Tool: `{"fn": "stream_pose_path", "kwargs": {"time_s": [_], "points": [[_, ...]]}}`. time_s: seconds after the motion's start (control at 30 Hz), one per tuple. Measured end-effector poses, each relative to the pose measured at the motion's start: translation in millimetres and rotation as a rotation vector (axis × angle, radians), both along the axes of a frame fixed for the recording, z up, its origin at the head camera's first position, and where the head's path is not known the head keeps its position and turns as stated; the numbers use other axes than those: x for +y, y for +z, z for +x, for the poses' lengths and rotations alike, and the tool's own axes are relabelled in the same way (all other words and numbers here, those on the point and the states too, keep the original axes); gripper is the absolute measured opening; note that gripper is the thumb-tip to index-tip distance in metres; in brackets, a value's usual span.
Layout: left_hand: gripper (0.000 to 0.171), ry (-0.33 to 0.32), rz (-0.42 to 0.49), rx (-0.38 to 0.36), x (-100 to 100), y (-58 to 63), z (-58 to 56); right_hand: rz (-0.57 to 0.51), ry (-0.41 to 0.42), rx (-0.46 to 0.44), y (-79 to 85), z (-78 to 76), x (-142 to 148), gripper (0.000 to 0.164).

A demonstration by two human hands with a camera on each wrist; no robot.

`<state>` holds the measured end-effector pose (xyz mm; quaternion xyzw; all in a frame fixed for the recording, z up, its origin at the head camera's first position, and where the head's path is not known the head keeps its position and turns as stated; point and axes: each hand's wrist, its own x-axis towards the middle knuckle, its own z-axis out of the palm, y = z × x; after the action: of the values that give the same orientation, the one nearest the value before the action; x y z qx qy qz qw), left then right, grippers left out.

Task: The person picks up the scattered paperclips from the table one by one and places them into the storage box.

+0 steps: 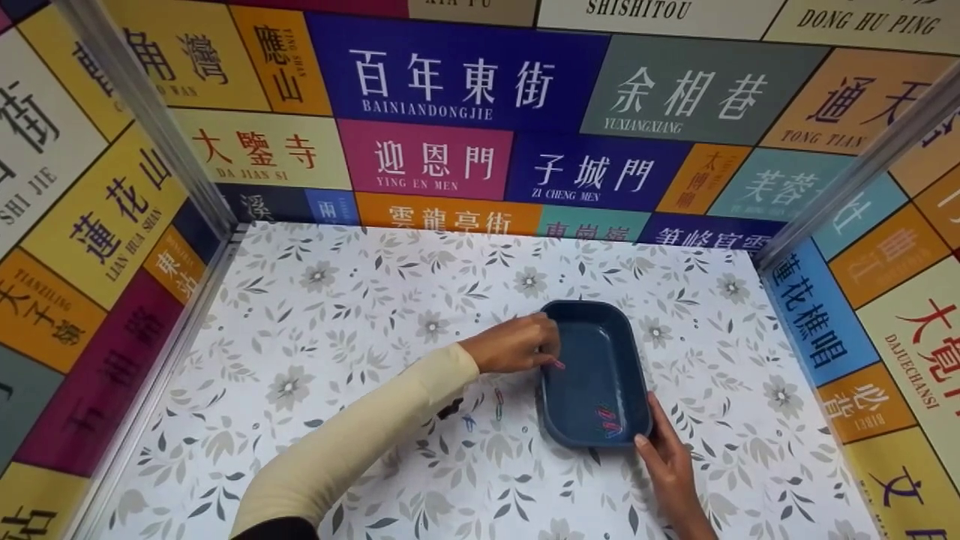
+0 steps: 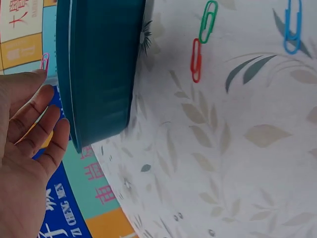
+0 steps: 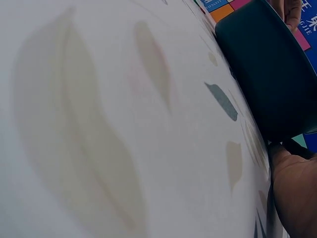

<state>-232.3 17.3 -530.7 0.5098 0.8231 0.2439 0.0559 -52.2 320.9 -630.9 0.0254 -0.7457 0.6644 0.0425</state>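
Note:
A dark blue rectangular tray (image 1: 589,352) stands on the flowered tabletop. Over its left rim, my left hand (image 1: 517,343) pinches a pink paper clip (image 2: 45,61) between thumb and finger. My right hand (image 1: 670,457) grips the tray's near right corner, its thumb by the rim and the fingers along the outer side; the fingers are partly hidden. Several paper clips (image 1: 608,421), mostly pink or red, lie in the near end of the tray. Left of the tray, a green paper clip (image 2: 208,21) and a red paper clip (image 2: 196,60) lie end to end, with a blue paper clip (image 2: 292,26) apart from them.
White cloth with grey flowers covers the table (image 1: 360,300). Panels printed with coloured signs (image 1: 457,82) enclose it at the back, left and right. Metal strips (image 1: 150,120) run along the corners. My left sleeve (image 1: 360,435) passes over the table's near left part.

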Motion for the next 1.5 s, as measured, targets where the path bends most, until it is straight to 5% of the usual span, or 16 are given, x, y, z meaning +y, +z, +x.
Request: {"fn": "stream_pose_path", "kwargs": {"time_s": [0.4,1.03,1.3,1.5], "points": [[0.01,-0.096,-0.136,0.073,23.4,16.6,4.7,-0.011,0.01,0.012,0.3,-1.3,-1.1,0.069],[0.018,-0.197,-0.203,0.105,62.9,18.2,0.1,0.029,-0.003,0.047,-1.0,-1.7,-0.3,0.068],[0.013,-0.255,-0.232,0.172,83.4,9.4,-3.0,-0.01,0.021,0.038,-2.7,0.2,-0.5,0.068],[0.016,-0.289,-0.188,0.14,91.8,5.9,-10.1,0.009,0.021,0.027,-0.9,0.0,0.2,0.069]]}}
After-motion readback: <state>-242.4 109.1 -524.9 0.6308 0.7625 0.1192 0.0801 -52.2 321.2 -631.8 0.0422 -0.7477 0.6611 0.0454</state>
